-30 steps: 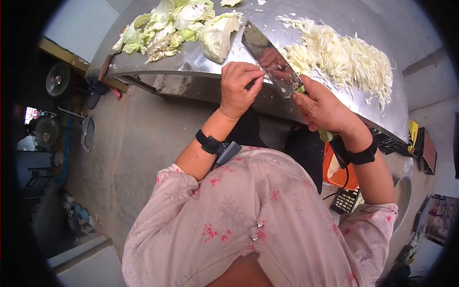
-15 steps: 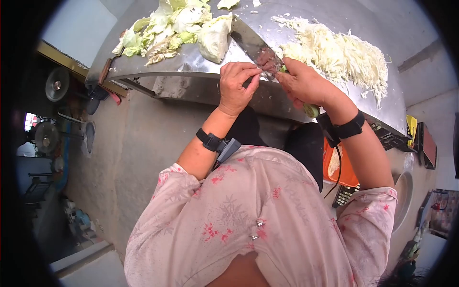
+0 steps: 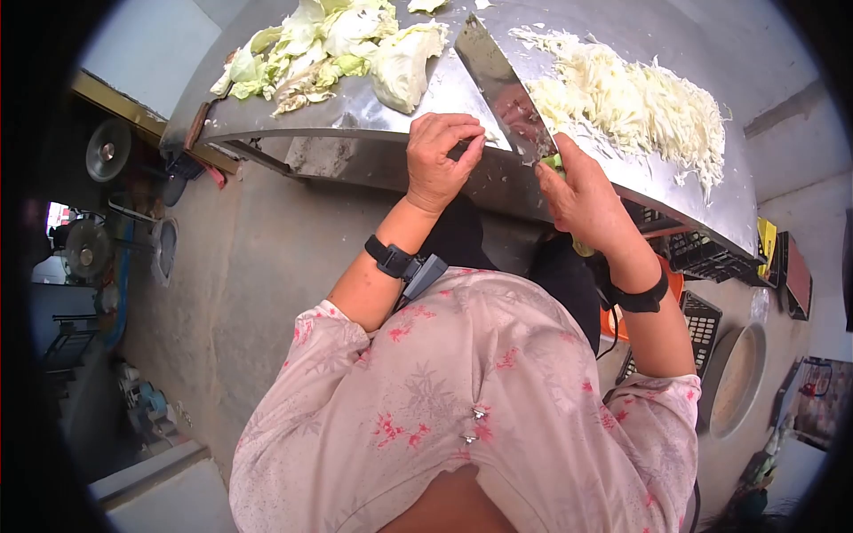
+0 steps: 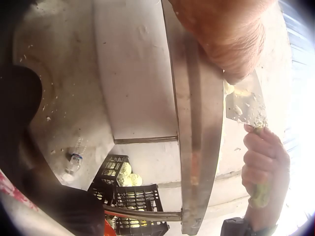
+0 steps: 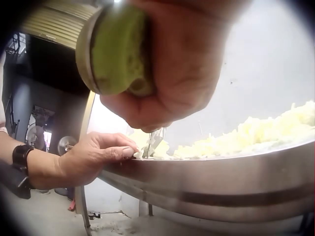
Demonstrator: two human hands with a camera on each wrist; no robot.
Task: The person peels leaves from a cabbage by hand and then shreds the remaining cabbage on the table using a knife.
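Note:
My right hand [image 3: 586,195] grips the green handle [image 5: 118,54] of a cleaver [image 3: 499,75], its broad blade slanting over the metal table near the front edge. At that edge, my left hand [image 3: 442,160] has thumb and index finger drawn together at a small bit of cabbage [image 5: 139,153], the other fingers curled. The right wrist view shows these fingertips close beside the blade. To the right of the blade lies a long heap of shredded cabbage [image 3: 640,102]. A thick cabbage chunk [image 3: 407,69] sits left of the blade.
Loose cabbage leaves [image 3: 311,49] are piled on the table's [image 3: 471,35] left part. Below the table stand black crates [image 4: 138,201], one with whole cabbages [image 4: 129,178]. A plastic bottle [image 4: 76,158] is on the floor, and a round basin [image 3: 737,377] stands at the right.
The cleaver swung left and lower toward my left hand, then back up to the right with my right hand. My left hand stayed nearly in place at the table edge.

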